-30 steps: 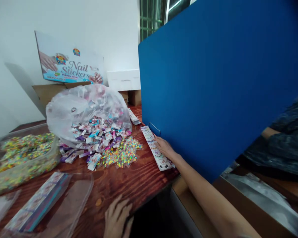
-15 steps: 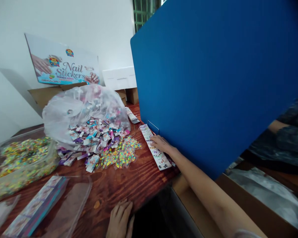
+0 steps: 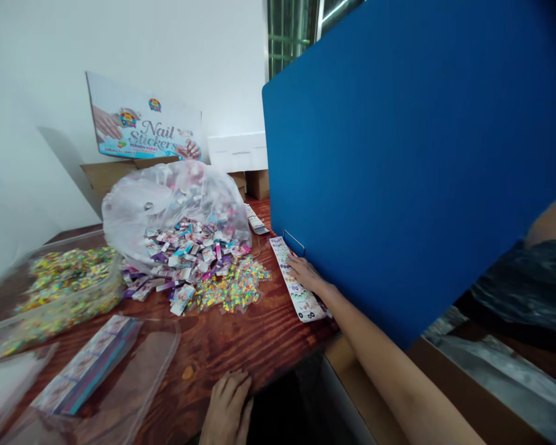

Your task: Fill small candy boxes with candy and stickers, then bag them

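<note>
My right hand (image 3: pixel 309 275) reaches across the wooden table (image 3: pixel 241 343) and lies flat, fingers stretched, on a long strip of nail stickers (image 3: pixel 296 287) beside the blue divider panel (image 3: pixel 398 154). My left hand (image 3: pixel 227 408) rests at the table's near edge with its fingers laid flat and nothing in it. A clear plastic bag (image 3: pixel 167 204) spills small sticker packets (image 3: pixel 189 253) onto the table, with a heap of tiny colourful pieces (image 3: pixel 234 287) in front of them.
A clear sleeve holding sticker sheets (image 3: pixel 90 364) lies at the near left. Bags of colourful bits (image 3: pixel 60 284) sit at the far left. A "Nail Stickers" card (image 3: pixel 143 127) stands on cardboard boxes (image 3: pixel 106 176) at the back. Another person's arm (image 3: pixel 528 278) shows at right.
The view has swung slightly to the left, so everything sits a little further right in the picture. My right hand stays on the sticker strip and my left hand stays at the table edge.
</note>
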`<state>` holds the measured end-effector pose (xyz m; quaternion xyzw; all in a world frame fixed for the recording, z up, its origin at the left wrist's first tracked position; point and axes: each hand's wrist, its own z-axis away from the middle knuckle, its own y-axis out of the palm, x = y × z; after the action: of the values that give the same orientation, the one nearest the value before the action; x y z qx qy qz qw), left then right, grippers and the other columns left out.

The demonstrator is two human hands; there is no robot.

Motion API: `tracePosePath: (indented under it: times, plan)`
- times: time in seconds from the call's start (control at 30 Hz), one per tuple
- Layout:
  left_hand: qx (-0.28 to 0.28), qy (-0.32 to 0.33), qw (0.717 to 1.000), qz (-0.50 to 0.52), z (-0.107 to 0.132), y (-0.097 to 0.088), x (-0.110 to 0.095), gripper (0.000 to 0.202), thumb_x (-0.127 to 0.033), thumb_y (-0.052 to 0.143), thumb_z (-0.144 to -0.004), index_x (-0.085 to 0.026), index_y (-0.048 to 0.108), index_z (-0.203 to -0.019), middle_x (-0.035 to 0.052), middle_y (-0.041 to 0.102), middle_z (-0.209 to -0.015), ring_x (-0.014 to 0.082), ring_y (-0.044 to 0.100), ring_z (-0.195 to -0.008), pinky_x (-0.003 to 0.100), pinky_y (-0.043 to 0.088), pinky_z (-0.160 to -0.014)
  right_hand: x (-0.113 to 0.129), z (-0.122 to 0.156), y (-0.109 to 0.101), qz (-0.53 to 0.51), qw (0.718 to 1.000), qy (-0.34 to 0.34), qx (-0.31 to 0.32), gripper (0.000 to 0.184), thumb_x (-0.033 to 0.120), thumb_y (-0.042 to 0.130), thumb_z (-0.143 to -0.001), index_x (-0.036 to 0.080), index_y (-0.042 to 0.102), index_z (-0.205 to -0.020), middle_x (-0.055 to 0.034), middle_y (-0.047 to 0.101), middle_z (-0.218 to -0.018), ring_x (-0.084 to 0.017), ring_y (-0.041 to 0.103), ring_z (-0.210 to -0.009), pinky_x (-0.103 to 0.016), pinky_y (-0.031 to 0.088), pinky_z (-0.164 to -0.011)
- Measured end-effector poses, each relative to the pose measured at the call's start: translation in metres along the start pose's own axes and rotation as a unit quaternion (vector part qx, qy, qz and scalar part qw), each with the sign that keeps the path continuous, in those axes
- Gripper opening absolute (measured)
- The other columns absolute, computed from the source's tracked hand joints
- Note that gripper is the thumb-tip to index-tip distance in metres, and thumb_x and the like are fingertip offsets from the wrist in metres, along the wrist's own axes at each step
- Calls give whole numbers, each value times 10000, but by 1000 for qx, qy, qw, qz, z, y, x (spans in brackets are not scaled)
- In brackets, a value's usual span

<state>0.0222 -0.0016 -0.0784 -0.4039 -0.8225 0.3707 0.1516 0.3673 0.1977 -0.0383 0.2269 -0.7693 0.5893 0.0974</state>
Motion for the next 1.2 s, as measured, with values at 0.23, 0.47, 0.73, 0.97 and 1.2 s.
tracePosePath:
  times: [0.23, 0.47, 0.73, 0.97, 1.2]
  plan:
    - [28, -49, 998, 19, -3, -6, -8, 283, -228, 483, -899, -186, 581, -1161, 84, 683, -1083, 192, 643, -1012, 319, 553, -862, 2, 3, -3, -6, 1000, -23, 0, 273, 238, 549, -849, 204, 711, -1067, -75, 621, -1269, -255, 469, -1288, -376, 377, -1075]
    - [38, -105, 991, 76, 1, -7, -8, 287, -256, 514, -886, -228, 607, -1157, 70, 689, -1102, 201, 649, -1033, 350, 562, -884, 22, 20, -16, -12, 998, -39, -56, 222, 224, 513, -881, 202, 734, -873, -80, 720, -1076, -244, 623, -1100, -363, 471, -952]
    - [40, -390, 865, 312, -74, -42, -15, 309, -401, 511, -872, -229, 663, -1079, 77, 673, -1137, 213, 627, -1050, 372, 502, -941, 105, 62, -81, -68, 977, -158, -122, 230, 316, 511, -914, 220, 710, -979, -65, 727, -1045, -219, 658, -995, -349, 497, -891]
    - [-58, -401, 755, 516, -134, -71, -31, 253, -392, 614, -810, -168, 670, -915, 40, 692, -892, 165, 622, -806, 261, 493, -757, 204, 113, -88, -84, 959, -261, -73, 232, 259, 492, -923, 218, 687, -1041, -91, 713, -1083, -218, 670, -971, -373, 519, -854]
    - [-54, -441, 661, 605, -110, -93, -24, 246, -374, 640, -797, -163, 656, -923, 8, 658, -798, 105, 559, -644, 200, 425, -599, 224, 109, -77, -319, 937, -133, 44, 271, 325, 565, -886, 226, 652, -1123, -59, 701, -1108, -197, 656, -1006, -322, 527, -856]
